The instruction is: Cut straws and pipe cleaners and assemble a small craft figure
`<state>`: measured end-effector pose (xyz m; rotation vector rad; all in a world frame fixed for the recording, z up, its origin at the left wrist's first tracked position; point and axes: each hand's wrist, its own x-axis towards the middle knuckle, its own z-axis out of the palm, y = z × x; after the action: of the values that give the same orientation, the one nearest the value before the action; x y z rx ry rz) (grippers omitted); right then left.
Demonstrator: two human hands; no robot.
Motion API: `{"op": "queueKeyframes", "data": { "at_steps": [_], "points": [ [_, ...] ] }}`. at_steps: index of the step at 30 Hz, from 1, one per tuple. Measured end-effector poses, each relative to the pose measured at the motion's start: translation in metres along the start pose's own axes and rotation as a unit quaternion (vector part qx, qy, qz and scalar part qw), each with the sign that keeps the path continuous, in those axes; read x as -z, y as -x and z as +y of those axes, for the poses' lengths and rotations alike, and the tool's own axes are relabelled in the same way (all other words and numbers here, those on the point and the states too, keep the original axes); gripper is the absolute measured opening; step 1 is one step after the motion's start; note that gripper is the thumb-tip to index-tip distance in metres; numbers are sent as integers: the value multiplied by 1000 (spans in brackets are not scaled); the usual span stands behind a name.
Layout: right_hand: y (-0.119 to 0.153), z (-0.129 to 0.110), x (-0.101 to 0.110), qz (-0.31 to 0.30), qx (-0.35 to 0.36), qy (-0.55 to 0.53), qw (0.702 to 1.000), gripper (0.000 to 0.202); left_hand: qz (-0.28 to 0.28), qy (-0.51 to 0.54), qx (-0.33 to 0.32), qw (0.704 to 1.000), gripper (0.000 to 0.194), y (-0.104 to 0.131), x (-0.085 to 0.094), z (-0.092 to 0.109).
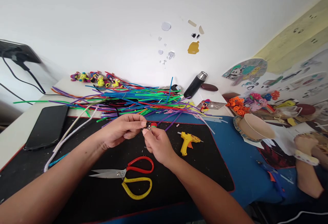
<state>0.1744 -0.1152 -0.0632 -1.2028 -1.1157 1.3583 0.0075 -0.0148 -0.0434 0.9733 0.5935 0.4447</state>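
My left hand [128, 128] and my right hand [157, 143] meet over the black mat [169, 183], fingertips almost touching. A small craft piece [153, 124] with red and green parts sticks up from my right hand's pinch; a shiny bit shows between the hands. My left thumb and fingers are pinched at the same spot, but what they grip is too small to name. Below the hands lie scissors [122, 174], with one red and one yellow handle, blades spread a little and pointing left. To the right rests a yellow glue gun [188, 142].
Coloured pipe cleaners [138, 97] are heaped behind the hands. A phone [47, 127] lies left, and small figures [99, 79] stand by the wall. Further right are a black thermos [195, 84], a bowl [256, 128], blue pliers [275, 178] and another person's hand [305, 143].
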Motion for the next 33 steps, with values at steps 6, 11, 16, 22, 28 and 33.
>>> {"op": "queueKeyframes", "data": {
  "at_steps": [6, 11, 16, 22, 28, 33],
  "points": [
    [3, -2, 4, -59, -11, -99, 993, 70, 12, 5, 0, 1000, 49, 0, -1, 0],
    [6, 3, 10, -36, -14, -71, 997, 65, 15, 6, 0, 1000, 50, 0, -1, 2],
    [15, 4, 6, -59, 22, 153, 986, 43, 43, 17, -20, 999, 54, 2, 1, 7],
    [14, 11, -13, -138, 100, 472, 865, 27, 34, 21, -30, 999, 52, 4, -2, 12],
    [-7, 15, -28, -163, 130, 562, 801, 28, 41, 36, -35, 998, 50, 4, 1, 11],
    [-22, 12, -30, -146, 170, 521, 823, 23, 25, 36, -34, 998, 42, 3, 5, 8]
  ]
}}
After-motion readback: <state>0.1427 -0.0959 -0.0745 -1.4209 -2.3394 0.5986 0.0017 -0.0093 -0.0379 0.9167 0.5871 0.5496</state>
